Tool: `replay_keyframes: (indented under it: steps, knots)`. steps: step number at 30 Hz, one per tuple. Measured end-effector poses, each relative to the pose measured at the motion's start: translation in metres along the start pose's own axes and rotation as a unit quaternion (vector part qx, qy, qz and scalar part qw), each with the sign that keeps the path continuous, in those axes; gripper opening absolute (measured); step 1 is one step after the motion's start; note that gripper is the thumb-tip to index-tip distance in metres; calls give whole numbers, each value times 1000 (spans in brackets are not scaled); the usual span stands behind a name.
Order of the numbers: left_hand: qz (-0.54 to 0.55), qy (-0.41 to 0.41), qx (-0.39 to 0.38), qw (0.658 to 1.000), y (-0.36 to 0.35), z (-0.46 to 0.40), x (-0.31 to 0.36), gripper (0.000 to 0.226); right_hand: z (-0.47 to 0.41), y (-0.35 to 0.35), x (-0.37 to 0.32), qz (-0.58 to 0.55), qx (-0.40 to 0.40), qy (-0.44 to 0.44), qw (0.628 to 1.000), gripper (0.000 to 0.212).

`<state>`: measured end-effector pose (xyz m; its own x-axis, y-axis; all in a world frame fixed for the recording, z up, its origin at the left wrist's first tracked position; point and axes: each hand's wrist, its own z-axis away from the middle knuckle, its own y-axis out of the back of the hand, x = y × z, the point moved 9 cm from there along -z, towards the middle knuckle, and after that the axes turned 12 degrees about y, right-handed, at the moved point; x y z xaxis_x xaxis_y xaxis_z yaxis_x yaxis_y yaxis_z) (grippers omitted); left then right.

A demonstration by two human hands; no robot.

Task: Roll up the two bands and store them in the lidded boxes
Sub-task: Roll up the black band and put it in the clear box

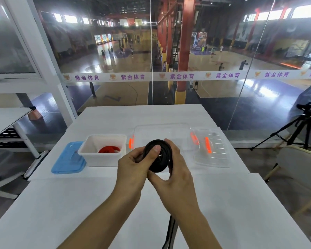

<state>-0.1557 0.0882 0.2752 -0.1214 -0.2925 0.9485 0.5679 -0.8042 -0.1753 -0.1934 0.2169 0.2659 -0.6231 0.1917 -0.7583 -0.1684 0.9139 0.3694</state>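
Both hands hold a black band (158,159) wound into a thick coil above the white table (214,203). My left hand (133,168) pinches the coil with its thumb on the flat face. My right hand (174,169) curls round the coil's right edge. The band's loose tail (171,230) hangs down between my forearms. A rolled red band (109,150) lies inside the white box (90,150) to the left. Beyond my hands stands a clear box (162,130) with orange latches, open.
A blue lid (68,159) lies left of the white box. A clear lid (214,150) with orange clips rests right of the clear box. A glass wall (151,60) rises behind the table. A tripod (298,128) stands at the right.
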Motion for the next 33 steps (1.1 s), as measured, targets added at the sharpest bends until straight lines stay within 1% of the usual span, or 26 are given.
replay_keyframes:
  steps: [2,4,5,7,9,12,14,16,21,23,27,29,31,33]
  knots:
    - [-30,37,-38,998,3,-5,-8,32,-2,1,0,-3,-59,15,998,89]
    - [-90,65,-117,987,7,-8,-12,42,-6,4,-1,-4,-155,29,987,92]
    - [-144,67,-163,974,8,-9,-12,45,-6,5,-1,2,-209,33,977,95]
    - [-250,72,-241,935,9,-5,-16,45,-5,6,-3,22,-296,40,954,98]
    - [-306,83,-268,910,10,0,-15,41,-6,4,-10,26,-338,51,939,99]
    - [-328,44,-270,904,3,3,-1,35,-9,1,-21,61,-360,79,928,99]
    - [-312,17,-251,916,3,1,5,35,-12,2,-25,82,-353,86,928,99]
    - [-273,-1,-232,934,3,0,7,34,-16,7,-26,95,-332,89,934,100]
    - [-148,-41,-181,971,4,0,11,34,-22,29,-26,46,-264,62,961,94]
    - [-103,-48,-156,981,3,2,15,26,-21,34,-25,43,-250,46,966,95]
    - [27,-29,-124,992,-3,4,20,19,-14,31,-22,51,-197,23,979,102]
    - [77,-2,-113,991,-7,4,15,19,-10,22,-24,50,-146,22,988,101]
    - [97,29,-111,989,-14,6,6,26,-6,16,-21,34,-75,14,997,97]
    - [97,52,-113,987,-19,10,-2,36,-3,14,-18,21,-24,-6,999,96]
